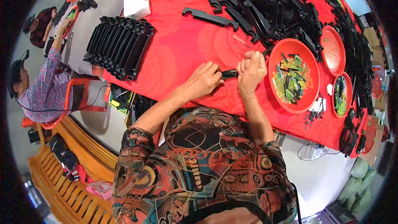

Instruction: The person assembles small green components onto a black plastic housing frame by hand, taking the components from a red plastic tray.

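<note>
Near the table's front edge, a long black plastic strip point(229, 74) shows between my two hands. My left hand point(204, 80) is closed on its left part, back of the hand up. A fist is made by my right hand point(252, 71) around the other part, thumb on top; a dark end shows just past it. Close to my right hand stands a red bowl point(274, 95) of small yellow-green and black pieces. To the left, several similar black strips point(120, 45) lie side by side in a neat row.
Loose black strips point(273, 14) are heaped at the far side of the red-covered table point(174, 58). A red plate point(333, 49) and a smaller red bowl point(350, 95) stand at the right. A white tissue pack point(137, 2) lies far left. Another person point(45, 87) sits at the left.
</note>
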